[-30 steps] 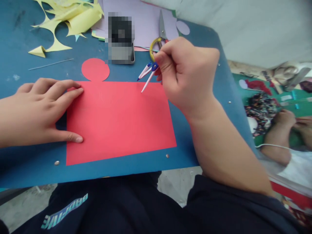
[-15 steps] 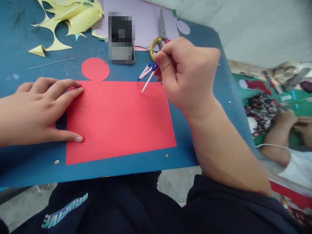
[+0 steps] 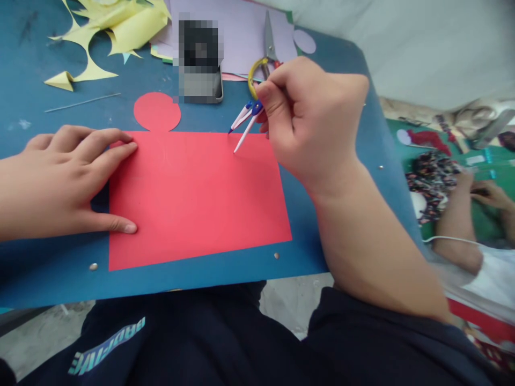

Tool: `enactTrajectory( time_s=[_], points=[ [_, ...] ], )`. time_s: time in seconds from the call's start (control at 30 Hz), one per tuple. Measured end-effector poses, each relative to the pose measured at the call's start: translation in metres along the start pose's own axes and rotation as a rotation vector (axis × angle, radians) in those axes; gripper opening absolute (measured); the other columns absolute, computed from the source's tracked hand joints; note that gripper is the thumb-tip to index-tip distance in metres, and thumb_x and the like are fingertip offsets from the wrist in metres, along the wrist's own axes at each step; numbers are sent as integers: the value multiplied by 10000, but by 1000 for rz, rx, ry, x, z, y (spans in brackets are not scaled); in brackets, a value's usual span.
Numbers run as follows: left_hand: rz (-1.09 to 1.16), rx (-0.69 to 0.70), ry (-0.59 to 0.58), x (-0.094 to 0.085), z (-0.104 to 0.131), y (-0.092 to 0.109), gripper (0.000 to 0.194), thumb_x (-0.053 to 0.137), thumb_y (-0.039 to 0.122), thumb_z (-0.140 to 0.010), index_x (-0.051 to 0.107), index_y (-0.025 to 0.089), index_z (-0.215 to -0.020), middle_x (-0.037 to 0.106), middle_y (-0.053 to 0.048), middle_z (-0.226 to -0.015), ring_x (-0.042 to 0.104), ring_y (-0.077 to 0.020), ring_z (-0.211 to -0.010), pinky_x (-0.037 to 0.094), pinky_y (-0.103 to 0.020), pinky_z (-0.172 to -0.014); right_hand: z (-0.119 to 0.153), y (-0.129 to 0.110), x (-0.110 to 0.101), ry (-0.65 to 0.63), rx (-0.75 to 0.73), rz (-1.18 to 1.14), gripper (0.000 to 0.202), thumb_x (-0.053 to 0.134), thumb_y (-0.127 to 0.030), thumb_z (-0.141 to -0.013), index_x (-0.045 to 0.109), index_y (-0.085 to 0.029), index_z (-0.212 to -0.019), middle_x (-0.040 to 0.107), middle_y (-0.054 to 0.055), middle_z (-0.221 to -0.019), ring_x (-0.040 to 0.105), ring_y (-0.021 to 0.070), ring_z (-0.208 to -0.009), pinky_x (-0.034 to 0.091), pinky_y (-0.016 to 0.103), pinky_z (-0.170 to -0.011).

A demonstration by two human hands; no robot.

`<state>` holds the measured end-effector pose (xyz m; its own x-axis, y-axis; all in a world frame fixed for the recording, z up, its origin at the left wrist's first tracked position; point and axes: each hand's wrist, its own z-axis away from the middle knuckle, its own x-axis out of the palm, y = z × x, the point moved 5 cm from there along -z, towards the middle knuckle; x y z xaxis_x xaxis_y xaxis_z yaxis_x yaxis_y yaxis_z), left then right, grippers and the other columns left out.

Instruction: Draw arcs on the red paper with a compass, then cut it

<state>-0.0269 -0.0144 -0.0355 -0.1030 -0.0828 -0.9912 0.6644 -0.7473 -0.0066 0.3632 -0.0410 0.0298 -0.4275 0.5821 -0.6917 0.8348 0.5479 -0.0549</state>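
Note:
A red sheet of paper (image 3: 201, 198) lies on the blue table (image 3: 169, 287). My left hand (image 3: 76, 182) rests flat with spread fingers across the sheet's left edge. My right hand (image 3: 311, 120) pinches the top of a drawing compass (image 3: 249, 115) with white legs and blue fittings, over the sheet's upper right part. The compass legs are slightly apart, one tip at the paper's far edge and the other lower on the sheet. Just beyond the sheet lies a red paper circle (image 3: 156, 111). Scissors with yellow handles (image 3: 270, 40) lie behind my right hand, their handles partly hidden.
Yellow paper scraps (image 3: 88, 53) lie at the far left, near a thin rod (image 3: 82, 102). A blurred-out device (image 3: 201, 86) stands before lilac sheets (image 3: 241, 37) and a lilac circle (image 3: 304, 41). At right, another person's hands (image 3: 493, 195) are over a green surface.
The view has shifted slightly. My hands and the compass hold nearly the same place on the red sheet. At the right, the other person's hands have moved.

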Motion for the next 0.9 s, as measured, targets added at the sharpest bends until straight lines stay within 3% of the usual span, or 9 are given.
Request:
enactTrajectory(
  time_s=[0.13, 0.33, 0.53, 0.67, 0.8, 0.9],
  points=[
    [-7, -12, -21, 0, 0, 0, 1323, 197, 1163, -1013, 140, 304, -2019, 303, -159, -2069, 418, -668, -1823, 421, -879, -1473, 0, 1, 0, -11, 1, 2, 326, 557, -378, -1338, 676, -261, -1059, 743, -29, -803, 746, 177, -700, 443, 297, -730],
    [-23, 3, -28, 5, 2, -7, 1282, 302, 1122, -1019, 34, 372, -2023, 266, -132, -2080, 415, -646, -1817, 421, -850, -1470, 1, 2, -1, -35, 36, 29, 394, 484, -448, -1366, 688, -274, -1077, 783, -20, -846, 793, 194, -733, 492, 333, -736],
    [10, 3, -20, 5, 2, -5, 1382, 292, 1175, -982, 98, 303, -2037, 272, -167, -2067, 369, -689, -1836, 378, -877, -1478, 2, 2, 1, -13, 39, 12, 386, 475, -449, -1345, 659, -284, -1048, 778, -22, -844, 805, 205, -737, 491, 342, -732],
    [17, -8, -18, 5, 2, -7, 1313, 404, 1120, -1013, 99, 357, -2038, 286, -140, -2083, 404, -681, -1820, 391, -885, -1480, 1, 2, 3, -23, 50, 12, 365, 490, -441, -1331, 651, -290, -1041, 755, -21, -820, 775, 212, -729, 466, 343, -733],
    [14, -2, -18, 4, 2, -8, 1294, 404, 1109, -1021, 109, 364, -2038, 298, -137, -2081, 418, -679, -1814, 415, -889, -1462, -2, -2, 0, -15, -23, -58, 329, 527, -368, -1319, 680, -274, -1044, 745, -17, -839, 732, 186, -730, 463, 331, -730],
    [17, 1, -18, 3, 2, -6, 1290, 361, 1112, -1041, 128, 321, -2034, 295, -168, -2075, 397, -699, -1821, 405, -913, -1456, -3, -6, -3, -38, -78, -139, 301, 564, -345, -1312, 727, -258, -1075, 812, 1, -934, 796, 182, -836, 567, 330, -802]
  ],
)
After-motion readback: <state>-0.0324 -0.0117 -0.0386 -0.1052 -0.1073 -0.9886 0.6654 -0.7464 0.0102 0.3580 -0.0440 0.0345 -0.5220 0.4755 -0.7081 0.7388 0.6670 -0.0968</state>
